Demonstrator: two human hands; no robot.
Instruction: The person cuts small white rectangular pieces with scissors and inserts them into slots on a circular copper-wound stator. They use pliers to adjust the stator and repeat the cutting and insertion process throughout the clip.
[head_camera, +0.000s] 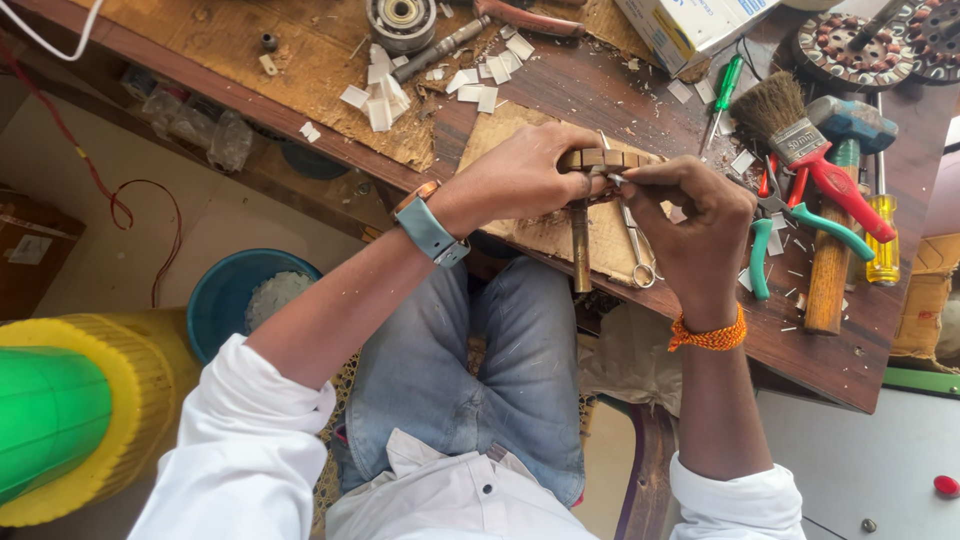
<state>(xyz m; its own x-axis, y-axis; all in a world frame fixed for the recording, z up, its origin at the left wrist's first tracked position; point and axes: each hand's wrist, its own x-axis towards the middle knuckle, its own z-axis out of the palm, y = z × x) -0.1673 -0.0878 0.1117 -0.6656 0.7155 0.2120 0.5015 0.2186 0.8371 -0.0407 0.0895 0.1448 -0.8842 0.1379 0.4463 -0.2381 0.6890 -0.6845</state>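
Left hand (520, 180) gripping slotted motor rotor (598, 160), shaft (581, 245) pointing toward the person, right hand (690, 225) pinching at its slots

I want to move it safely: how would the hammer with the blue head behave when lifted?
The hammer probably feels top-heavy, given its chunky metal head on a wooden handle. It looks rigid. Lying flat among the pliers, it seems unlikely to roll.

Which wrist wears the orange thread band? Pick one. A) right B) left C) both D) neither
A: the orange thread band circles the wrist of the right hand, while the left hand has a grey watch on its wrist.
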